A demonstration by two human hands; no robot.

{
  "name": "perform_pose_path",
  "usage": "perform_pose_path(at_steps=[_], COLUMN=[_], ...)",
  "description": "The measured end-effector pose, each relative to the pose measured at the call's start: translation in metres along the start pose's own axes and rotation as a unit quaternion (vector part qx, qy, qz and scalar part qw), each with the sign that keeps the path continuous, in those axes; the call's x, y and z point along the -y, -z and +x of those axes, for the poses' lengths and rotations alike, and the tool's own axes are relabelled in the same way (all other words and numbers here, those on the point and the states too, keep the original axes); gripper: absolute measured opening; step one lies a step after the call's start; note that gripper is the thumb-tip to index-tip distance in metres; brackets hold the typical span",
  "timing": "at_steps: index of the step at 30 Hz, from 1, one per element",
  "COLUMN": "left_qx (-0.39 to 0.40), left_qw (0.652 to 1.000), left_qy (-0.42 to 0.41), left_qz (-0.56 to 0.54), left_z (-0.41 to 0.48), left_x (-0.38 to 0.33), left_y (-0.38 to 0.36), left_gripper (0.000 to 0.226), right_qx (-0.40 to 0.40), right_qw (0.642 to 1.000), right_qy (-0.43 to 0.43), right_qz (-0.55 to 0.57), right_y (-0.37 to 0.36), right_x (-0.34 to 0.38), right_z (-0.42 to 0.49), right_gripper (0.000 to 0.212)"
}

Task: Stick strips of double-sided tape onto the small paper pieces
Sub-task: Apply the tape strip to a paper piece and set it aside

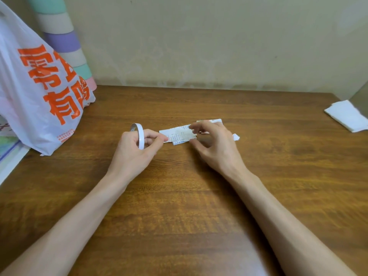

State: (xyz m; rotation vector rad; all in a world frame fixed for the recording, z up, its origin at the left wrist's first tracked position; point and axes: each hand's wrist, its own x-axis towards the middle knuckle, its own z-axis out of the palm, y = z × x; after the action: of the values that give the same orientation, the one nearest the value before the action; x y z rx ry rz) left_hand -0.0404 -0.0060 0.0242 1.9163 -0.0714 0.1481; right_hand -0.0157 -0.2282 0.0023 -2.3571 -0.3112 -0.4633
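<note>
Left hand: the left hand (137,150) is curled round the tape roll (140,136), the ring standing on edge across the fingers, thumb and forefinger pinched together right at the near paper's left edge.
Right hand: the right hand (215,144) is over the pile, fingers loosely spread and thumb held apart, gripping nothing. I can't tell whether the fingertips touch paper.
Paper pieces: the printed paper pieces (179,134) lie overlapping at mid-table (179,206) between the two hands, and a loose scrap (236,137) sits just beyond the right hand.
Tape end: too small to see if a free end is in that pinch.
Step, by my read: lining up tape on the nearest piece.
Risk one: the pieces overlap, so a strip pressed down could bond two together or catch the table.
Risk two: light paper, unpinned, may lift with the sticky tape as the roll pulls away.
Risk three: a strip could fold onto itself or cling to a fingertip.
Sidelines: the plastic bag (39,96) is far left and the folded white tissue (346,116) far right, both well apart from the work.
</note>
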Motion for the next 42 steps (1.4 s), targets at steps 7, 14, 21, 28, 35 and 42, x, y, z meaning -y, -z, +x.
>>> perform_pose_path(at_steps=[7,14,21,28,35,42], left_qx=[-0.041,-0.043,-0.044,-0.048,-0.053,-0.051], left_qw=[0.999,0.999,0.999,0.999,0.998,0.999], left_qy=[0.005,-0.003,0.0,0.006,0.009,0.002], left_qz=[0.013,0.024,0.028,0.024,0.024,0.019], left_z=[0.007,0.008,0.009,0.01,0.01,0.011], left_x=[0.007,0.009,0.008,0.008,0.008,0.01], left_y=[0.004,0.006,0.007,0.008,0.008,0.009], left_gripper=[0.015,0.014,0.012,0.012,0.012,0.013], right_qx=[0.059,0.034,0.023,0.056,0.062,0.051], right_qw=[0.998,0.995,0.999,0.997,0.996,0.985], right_qy=[0.02,0.036,-0.003,-0.035,0.001,0.09], right_qz=[-0.033,-0.09,-0.022,-0.034,-0.071,-0.138], right_y=[-0.022,-0.034,-0.029,-0.023,-0.02,-0.023], right_x=[0.005,0.014,0.01,0.012,0.015,0.018], right_z=[0.017,0.028,0.031,0.036,0.034,0.032], right_gripper=[0.059,0.056,0.047,0.048,0.051,0.04])
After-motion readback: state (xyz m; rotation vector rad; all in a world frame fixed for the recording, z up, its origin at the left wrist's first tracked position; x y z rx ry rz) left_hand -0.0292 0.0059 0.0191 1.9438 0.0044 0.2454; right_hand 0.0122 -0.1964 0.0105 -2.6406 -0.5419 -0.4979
